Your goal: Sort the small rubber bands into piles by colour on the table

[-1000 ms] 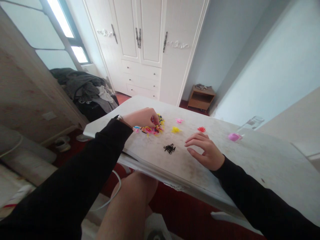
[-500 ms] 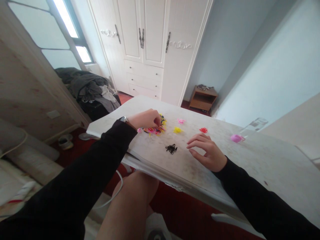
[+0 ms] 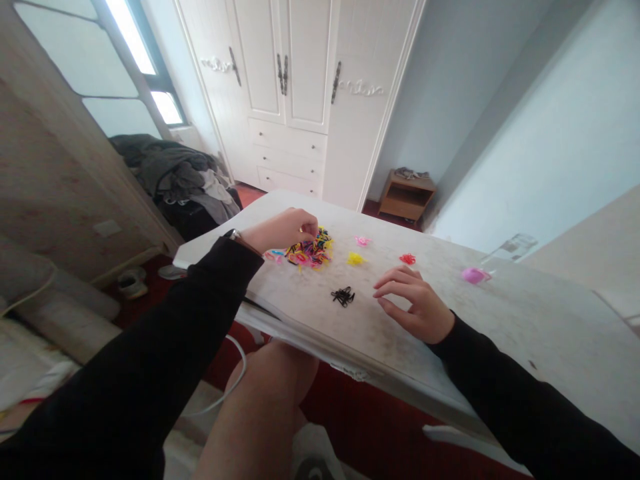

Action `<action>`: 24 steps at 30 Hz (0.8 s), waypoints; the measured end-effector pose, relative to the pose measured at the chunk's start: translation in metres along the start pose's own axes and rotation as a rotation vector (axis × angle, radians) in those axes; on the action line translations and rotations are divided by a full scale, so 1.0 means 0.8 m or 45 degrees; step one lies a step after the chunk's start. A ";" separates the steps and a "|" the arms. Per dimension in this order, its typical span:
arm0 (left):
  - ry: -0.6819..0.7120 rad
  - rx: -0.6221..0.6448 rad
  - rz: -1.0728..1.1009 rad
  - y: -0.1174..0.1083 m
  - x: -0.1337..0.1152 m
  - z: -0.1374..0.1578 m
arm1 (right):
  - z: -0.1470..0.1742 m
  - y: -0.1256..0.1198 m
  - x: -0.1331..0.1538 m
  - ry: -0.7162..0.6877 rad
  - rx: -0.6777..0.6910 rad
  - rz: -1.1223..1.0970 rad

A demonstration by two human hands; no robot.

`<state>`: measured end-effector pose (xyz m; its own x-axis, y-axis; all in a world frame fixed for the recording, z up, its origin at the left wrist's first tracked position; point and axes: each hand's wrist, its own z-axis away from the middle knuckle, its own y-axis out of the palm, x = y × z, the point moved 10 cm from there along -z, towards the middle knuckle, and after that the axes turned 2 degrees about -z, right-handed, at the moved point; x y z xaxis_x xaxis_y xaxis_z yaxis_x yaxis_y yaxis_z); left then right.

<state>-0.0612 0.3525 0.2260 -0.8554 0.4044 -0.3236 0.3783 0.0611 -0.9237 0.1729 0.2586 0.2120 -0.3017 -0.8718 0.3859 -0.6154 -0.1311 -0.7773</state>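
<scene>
Mixed bands (image 3: 309,259) lie piled on a white table (image 3: 500,320) under the left hand (image 3: 285,230), its fingertips together, any band held too small to tell; right hand (image 3: 419,308) loosely spread, empty, beside black bands (image 3: 343,297), kept from yellow (image 3: 355,259), pink (image 3: 363,241) and red heaps (image 3: 407,259), presumably by colour.

A loose, tangled heap of small bands (image 3: 311,256) – black, yellow, pink and some blue mixed together – lies flat on the desk (image 3: 300,303). To its right are four small single-colour clumps: yellow bands (image 3: 355,259) near the heap, pink bands (image 3: 362,241) just beyond, black bands (image 3: 343,297) closer to the viewer, red bands (image 3: 407,259) farthest right.
</scene>
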 end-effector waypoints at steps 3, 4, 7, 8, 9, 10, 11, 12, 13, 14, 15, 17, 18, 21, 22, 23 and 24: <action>0.009 0.001 0.004 0.008 0.000 -0.002 | 0.000 0.001 0.000 0.002 0.013 -0.010; 0.018 0.005 0.000 0.012 -0.001 -0.003 | 0.000 0.001 0.000 0.002 0.015 -0.011; 0.045 0.021 -0.045 0.027 -0.003 -0.008 | -0.001 0.000 0.000 0.000 0.016 -0.011; 0.048 0.016 -0.081 0.031 -0.003 -0.010 | -0.001 0.000 0.000 0.000 0.015 -0.011; 0.052 0.010 -0.123 0.035 -0.002 -0.012 | -0.002 0.000 0.000 0.000 0.015 -0.011; 0.054 0.005 -0.168 0.038 -0.001 -0.014 | -0.002 0.000 0.001 0.002 0.016 -0.011; 0.056 0.010 -0.208 0.042 0.000 -0.016 | -0.002 0.001 0.001 0.004 0.018 -0.009; 0.060 0.025 -0.238 0.047 0.001 -0.017 | -0.002 0.001 0.001 0.007 0.020 -0.007; 0.064 0.043 -0.257 0.051 0.003 -0.018 | -0.002 0.001 0.002 0.009 0.022 -0.006; 0.069 0.056 -0.269 0.053 0.004 -0.018 | -0.002 0.002 0.002 0.009 0.024 -0.006; 0.076 0.059 -0.278 0.054 0.005 -0.018 | -0.002 0.002 0.003 0.010 0.025 -0.007; 0.094 0.029 -0.290 0.049 0.005 -0.016 | -0.002 0.002 0.004 0.010 0.027 -0.011; 0.099 0.007 -0.297 0.045 0.004 -0.015 | -0.002 0.002 0.004 0.009 0.030 -0.013; 0.094 -0.036 -0.313 0.035 0.002 -0.012 | -0.003 0.002 0.006 0.009 0.040 -0.017; 0.089 -0.043 -0.317 0.032 0.001 -0.011 | -0.003 0.003 0.006 0.007 0.043 -0.018; 0.086 -0.047 -0.319 0.030 0.000 -0.010 | -0.003 0.002 0.006 0.004 0.044 -0.019; 0.085 -0.048 -0.318 0.029 -0.002 -0.010 | -0.003 0.003 0.006 0.002 0.045 -0.019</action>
<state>-0.0485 0.3606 0.2064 -0.8992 0.4317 -0.0710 0.1724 0.2003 -0.9644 0.1683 0.2549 0.2136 -0.2938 -0.8690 0.3981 -0.5935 -0.1606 -0.7887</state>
